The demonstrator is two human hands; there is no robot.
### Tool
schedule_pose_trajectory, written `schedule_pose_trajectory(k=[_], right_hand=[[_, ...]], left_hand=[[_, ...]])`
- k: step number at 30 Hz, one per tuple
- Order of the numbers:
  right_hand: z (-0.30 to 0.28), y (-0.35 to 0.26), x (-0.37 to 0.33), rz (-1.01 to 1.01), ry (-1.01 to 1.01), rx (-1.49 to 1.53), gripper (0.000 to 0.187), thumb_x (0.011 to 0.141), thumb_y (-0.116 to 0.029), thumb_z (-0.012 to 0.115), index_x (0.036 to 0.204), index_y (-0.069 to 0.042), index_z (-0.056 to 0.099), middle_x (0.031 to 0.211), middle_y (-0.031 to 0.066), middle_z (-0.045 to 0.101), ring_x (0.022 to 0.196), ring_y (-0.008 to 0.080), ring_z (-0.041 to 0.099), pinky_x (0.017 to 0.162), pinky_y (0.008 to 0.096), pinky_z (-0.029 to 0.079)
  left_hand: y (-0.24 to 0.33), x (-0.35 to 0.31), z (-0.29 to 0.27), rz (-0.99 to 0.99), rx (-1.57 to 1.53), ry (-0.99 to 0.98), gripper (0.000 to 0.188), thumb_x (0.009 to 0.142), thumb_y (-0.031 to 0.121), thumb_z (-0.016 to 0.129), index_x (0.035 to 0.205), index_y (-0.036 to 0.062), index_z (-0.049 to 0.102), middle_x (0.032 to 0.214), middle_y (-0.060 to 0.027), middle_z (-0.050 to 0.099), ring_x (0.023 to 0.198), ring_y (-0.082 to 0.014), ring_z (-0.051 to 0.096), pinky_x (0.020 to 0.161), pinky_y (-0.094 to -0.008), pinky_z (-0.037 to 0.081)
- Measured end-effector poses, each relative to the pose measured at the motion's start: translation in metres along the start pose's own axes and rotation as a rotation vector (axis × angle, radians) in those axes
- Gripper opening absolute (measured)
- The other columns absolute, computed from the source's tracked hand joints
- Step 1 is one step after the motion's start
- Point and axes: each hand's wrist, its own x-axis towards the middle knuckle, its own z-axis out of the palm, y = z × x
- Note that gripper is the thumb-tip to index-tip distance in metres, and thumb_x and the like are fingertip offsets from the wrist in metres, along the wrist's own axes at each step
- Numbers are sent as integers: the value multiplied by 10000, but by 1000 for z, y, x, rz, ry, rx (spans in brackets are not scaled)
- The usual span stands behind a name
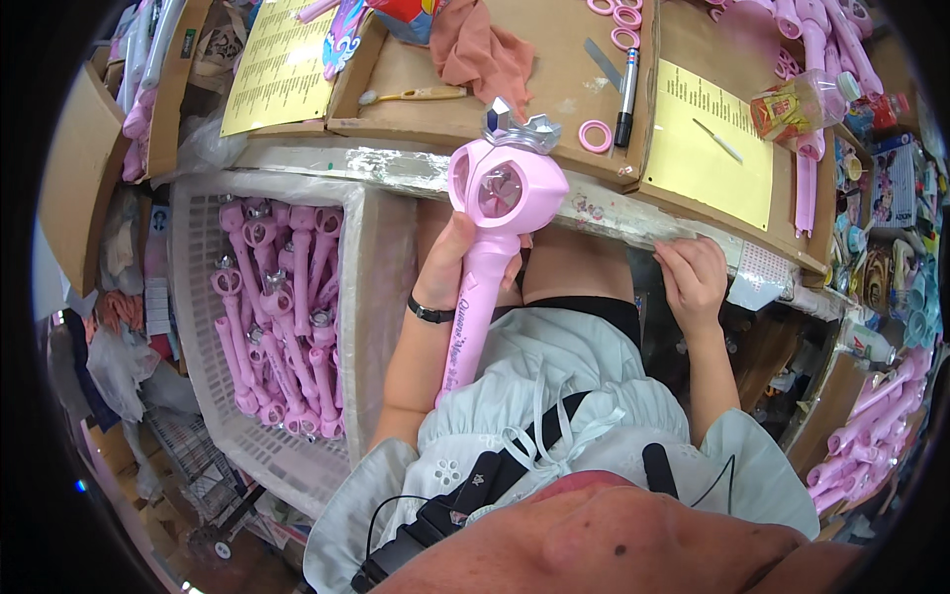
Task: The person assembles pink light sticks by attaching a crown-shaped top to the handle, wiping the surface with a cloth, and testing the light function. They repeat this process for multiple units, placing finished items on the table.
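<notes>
A pink toy wand [482, 287] with a round windowed head, topped by a silver crown and a dark blue gem, stands nearly upright in front of my lap. My left hand [453, 259] is wrapped around its neck, just below the head; a dark band circles that wrist. The wand's lower end rests near my left forearm. My right hand [693, 282] is at the front edge of the workbench [614, 218], apart from the wand. Its fingers are curled and pressed together; whether they pinch something small cannot be made out.
To the left stands a white plastic crate [213, 396] with several pink wands [287, 337]. On the bench lie pink rings [595, 136], a marker [627, 97], a brush [411, 95], a salmon cloth [480, 49], yellow printed sheets [712, 148] and a plastic bottle [800, 104]. More pink parts [876, 426] lie right.
</notes>
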Motion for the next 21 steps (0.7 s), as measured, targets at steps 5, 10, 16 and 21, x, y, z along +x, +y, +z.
schedule_pose_trajectory(k=[5, 10, 16, 21], right_hand=[[13, -27, 46, 154, 202, 310, 230, 722, 27, 678, 943, -29, 654, 815, 87, 598, 710, 217, 584, 643, 304, 482], [19, -65, 90, 357, 172, 653, 206, 759, 36, 644, 960, -9, 647, 821, 105, 598, 698, 216, 582, 612, 290, 476], [22, -78, 110, 242, 165, 673, 211, 758, 28, 646, 964, -17, 634, 814, 108, 581, 697, 226, 589, 585, 302, 487], [22, -81, 105, 363, 145, 609, 188, 761, 60, 631, 945, 22, 638, 812, 106, 576, 699, 194, 556, 626, 268, 448]], left_hand=[[-4, -1, 1, 45, 132, 81, 776, 833, 659, 429, 1142, -52, 468, 888, -170, 570, 534, -187, 553, 427, -255, 450], [-4, -1, 5, 52, 175, 115, 793, 835, 668, 416, 1158, -54, 467, 885, -176, 574, 531, -183, 554, 424, -249, 449], [-1, 1, 10, 21, 163, 139, 793, 760, 638, 589, 1181, -22, 466, 864, -149, 618, 556, -158, 592, 446, -238, 478], [-1, -1, 14, 8, 194, 211, 791, 749, 637, 603, 1166, -23, 471, 848, -136, 621, 567, -147, 601, 447, -235, 488]])
